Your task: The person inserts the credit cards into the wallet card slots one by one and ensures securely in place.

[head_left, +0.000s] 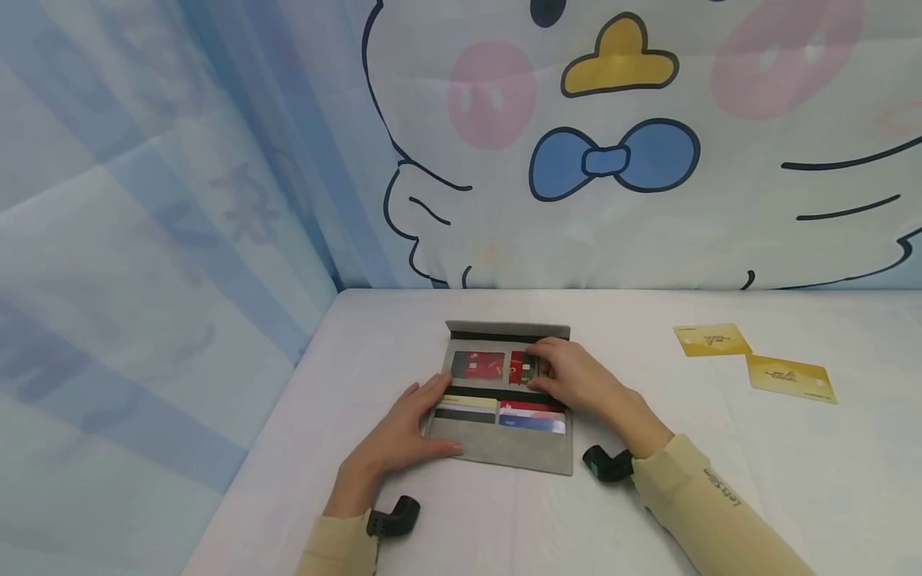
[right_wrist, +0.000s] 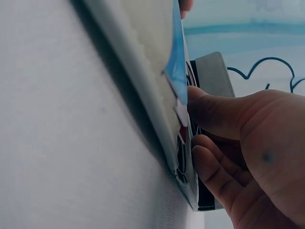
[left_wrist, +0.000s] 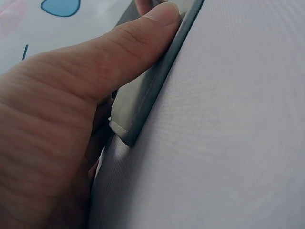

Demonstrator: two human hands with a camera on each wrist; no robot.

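Observation:
A grey card wallet [head_left: 504,450] lies unfolded on the table, its narrow top flap [head_left: 507,329] raised at the far edge. My left hand [head_left: 399,432] grips its left side, thumb along the near edge and fingers at the left edge; in the left wrist view the thumb [left_wrist: 143,40] presses on the grey cover. With thumb and fingers, my right hand [head_left: 579,376] pinches a red and black card [head_left: 520,368] at the upper right pocket, hiding its right end. Left of it sits another red and dark card [head_left: 479,366]. Below are a yellow-topped card [head_left: 467,406] and a red, white and blue card [head_left: 531,418].
Two gold cards lie at the right of the white table [head_left: 612,520]: one card [head_left: 713,340] farther back, the other card [head_left: 791,378] nearer, their corners close together. A printed cloth [head_left: 612,240] hangs behind the table's far edge, and another cloth [head_left: 144,280] hangs at the left.

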